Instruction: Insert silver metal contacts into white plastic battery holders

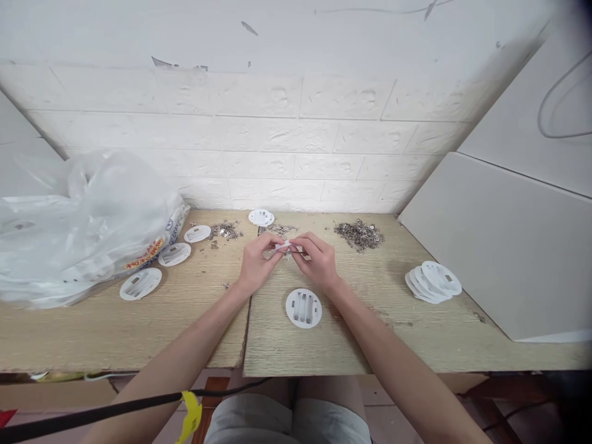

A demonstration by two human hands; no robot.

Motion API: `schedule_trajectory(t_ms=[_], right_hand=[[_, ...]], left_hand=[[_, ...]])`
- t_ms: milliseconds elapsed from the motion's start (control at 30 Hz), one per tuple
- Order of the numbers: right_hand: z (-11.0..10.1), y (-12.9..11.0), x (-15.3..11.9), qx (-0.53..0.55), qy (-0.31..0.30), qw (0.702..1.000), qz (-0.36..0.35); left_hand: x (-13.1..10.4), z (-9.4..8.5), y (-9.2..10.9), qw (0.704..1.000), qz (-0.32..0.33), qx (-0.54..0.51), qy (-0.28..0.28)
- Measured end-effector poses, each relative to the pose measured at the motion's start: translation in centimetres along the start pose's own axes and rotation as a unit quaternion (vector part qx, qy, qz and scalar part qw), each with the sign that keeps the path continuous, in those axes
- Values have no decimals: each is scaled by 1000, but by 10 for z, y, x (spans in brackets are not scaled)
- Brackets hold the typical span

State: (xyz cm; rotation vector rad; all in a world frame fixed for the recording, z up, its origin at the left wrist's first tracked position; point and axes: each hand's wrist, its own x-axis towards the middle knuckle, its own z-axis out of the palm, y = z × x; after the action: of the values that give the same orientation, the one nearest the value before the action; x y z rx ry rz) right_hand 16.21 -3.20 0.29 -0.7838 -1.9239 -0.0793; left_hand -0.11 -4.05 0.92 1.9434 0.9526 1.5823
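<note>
Both hands meet over the middle of the wooden table, fingertips pinched around a small white piece (pixel 283 245). My left hand (pixel 259 262) grips its left side and my right hand (pixel 317 259) its right side. A thin dark item shows by my right fingertips, too small to name. Just below the hands lies a round white plastic disc (pixel 304 308) with battery slots facing up. Small metal parts (pixel 280 229) are scattered right behind the fingers, next to another white disc (pixel 261 217).
A big plastic bag (pixel 87 228) fills the left side, with several white discs (pixel 141 283) beside it. Metal parts lie in piles at back left (pixel 226 230) and back right (pixel 359 235). Stacked discs (pixel 432 282) stand at right near a pale panel (pixel 504 246). A black cable (pixel 115 407) crosses the front.
</note>
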Motion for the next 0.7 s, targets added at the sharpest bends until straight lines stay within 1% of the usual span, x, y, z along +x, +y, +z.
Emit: schedule_trajectory(t_ms=[67, 133, 167, 233, 300, 333, 400, 467, 567, 700], right_hand=[[-1, 1, -1, -16, 4, 1000, -20], [-1, 0, 0, -22, -8, 1000, -8], [-1, 0, 0, -19, -18, 1000, 11], [0, -2, 1, 8, -44, 996, 74], [2, -3, 2, 54, -73, 984, 153], [4, -3, 3, 77, -86, 975, 191], [6, -5, 5, 112, -108, 955, 255], [8, -6, 6, 138, -126, 934, 303], [10, -8, 7, 153, -150, 913, 347], [11, -7, 6, 131, -179, 903, 367]], left_hand=[[0, -1, 0, 1000, 11, 12, 1], [0, -1, -1, 1000, -8, 15, -1], [0, -1, -2, 1000, -28, 12, -7], [1, -2, -4, 995, -91, 2, -29], [2, -3, -6, 985, -162, 3, -52], [3, -3, -7, 980, -188, 11, -58], [4, -4, -8, 974, -211, 39, -65], [4, -4, -8, 971, -218, 59, -77], [4, -4, -7, 963, -243, 71, -96], [3, -3, -1, 949, -279, 107, -101]])
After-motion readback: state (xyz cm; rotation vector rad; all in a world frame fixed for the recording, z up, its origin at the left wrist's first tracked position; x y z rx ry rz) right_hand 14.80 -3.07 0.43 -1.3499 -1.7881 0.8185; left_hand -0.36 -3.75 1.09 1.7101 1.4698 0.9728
